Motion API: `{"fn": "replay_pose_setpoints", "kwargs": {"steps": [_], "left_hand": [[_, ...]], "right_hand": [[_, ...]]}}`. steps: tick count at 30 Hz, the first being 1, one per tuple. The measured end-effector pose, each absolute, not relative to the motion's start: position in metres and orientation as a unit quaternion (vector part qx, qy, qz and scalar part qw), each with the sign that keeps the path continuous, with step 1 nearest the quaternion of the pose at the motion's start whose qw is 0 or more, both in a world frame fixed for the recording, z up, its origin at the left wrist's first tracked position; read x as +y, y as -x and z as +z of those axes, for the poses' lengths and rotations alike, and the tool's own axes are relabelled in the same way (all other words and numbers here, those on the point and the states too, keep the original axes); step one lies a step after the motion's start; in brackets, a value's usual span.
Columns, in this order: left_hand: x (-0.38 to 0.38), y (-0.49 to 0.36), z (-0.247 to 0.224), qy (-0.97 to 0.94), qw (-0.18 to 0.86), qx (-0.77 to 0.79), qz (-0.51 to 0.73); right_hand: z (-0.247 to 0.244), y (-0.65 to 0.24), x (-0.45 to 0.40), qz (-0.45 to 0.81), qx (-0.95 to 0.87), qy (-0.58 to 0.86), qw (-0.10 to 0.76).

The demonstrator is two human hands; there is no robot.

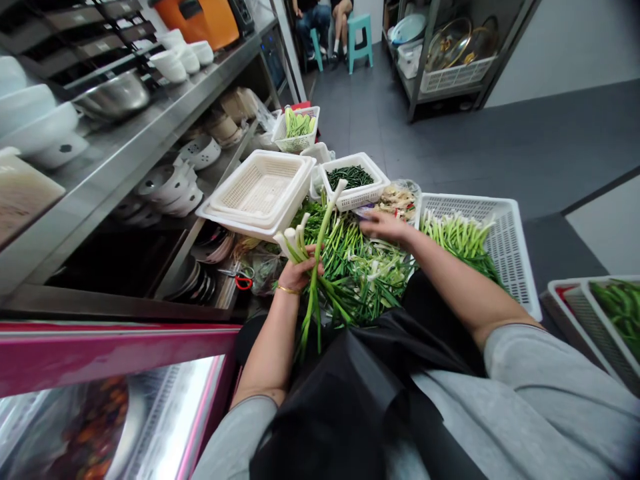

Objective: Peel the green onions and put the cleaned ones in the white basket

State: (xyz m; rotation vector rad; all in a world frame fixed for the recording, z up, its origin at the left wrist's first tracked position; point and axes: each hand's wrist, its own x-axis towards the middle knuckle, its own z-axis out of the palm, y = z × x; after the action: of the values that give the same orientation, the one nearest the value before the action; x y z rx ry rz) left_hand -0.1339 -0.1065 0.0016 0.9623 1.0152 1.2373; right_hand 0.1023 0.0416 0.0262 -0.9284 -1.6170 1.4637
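Observation:
My left hand (300, 270) is closed round a bunch of scallions (293, 241), their white ends pointing up and the green leaves hanging below. One longer stalk (327, 217) leans upward in the same grip. My right hand (380, 225) is stretched out over the heap of greens (360, 263), near a clear bag of pale vegetables (400, 200); its fingers are smeared by motion, so what they touch is unclear. To the right, trimmed scallions (457, 237) lie in a white basket (513, 250).
Nested white baskets (260, 190) and a basket of dark green vegetables (356, 177) stand ahead. Orange-handled scissors (243, 280) lie left of my left hand. Metal shelves (145, 120) with bowls run along the left. A person's legs (341, 27) show beside a stool (360, 40).

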Motion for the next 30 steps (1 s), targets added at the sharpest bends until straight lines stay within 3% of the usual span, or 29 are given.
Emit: {"fn": "replay_pose_setpoints", "kwargs": {"steps": [4, 7, 12, 14, 16, 19, 22, 26, 30], "left_hand": [[-0.100, 0.127, -0.005, -0.426, 0.610, 0.469, 0.476], [-0.101, 0.131, -0.008, -0.396, 0.616, 0.467, 0.496], [-0.098, 0.163, -0.012, -0.357, 0.637, 0.470, 0.496], [-0.090, 0.182, -0.016, -0.337, 0.637, 0.468, 0.512], [-0.080, 0.203, -0.021, -0.316, 0.624, 0.448, 0.557], [-0.069, 0.233, -0.028, -0.285, 0.587, 0.427, 0.626], [-0.063, 0.255, -0.032, -0.289, 0.557, 0.462, 0.626], [-0.055, 0.269, -0.040, -0.276, 0.509, 0.553, 0.599], [-0.043, 0.272, -0.050, -0.216, 0.495, 0.610, 0.580]], "right_hand": [[0.088, -0.041, 0.049, 0.610, -0.638, 0.258, 0.393], [0.112, 0.016, 0.038, 0.628, -0.690, 0.164, 0.319], [0.102, 0.079, 0.037, 0.610, -0.774, 0.020, 0.167], [0.086, 0.095, 0.064, 0.612, -0.777, 0.017, 0.148], [0.061, 0.107, 0.107, 0.622, -0.751, 0.089, 0.203], [-0.006, 0.108, 0.175, 0.575, -0.694, 0.350, 0.254], [-0.094, 0.097, 0.210, 0.463, -0.637, 0.606, 0.111], [-0.200, 0.099, 0.206, 0.424, -0.592, 0.685, 0.011], [-0.253, 0.120, 0.204, 0.420, -0.542, 0.728, -0.031]]}}
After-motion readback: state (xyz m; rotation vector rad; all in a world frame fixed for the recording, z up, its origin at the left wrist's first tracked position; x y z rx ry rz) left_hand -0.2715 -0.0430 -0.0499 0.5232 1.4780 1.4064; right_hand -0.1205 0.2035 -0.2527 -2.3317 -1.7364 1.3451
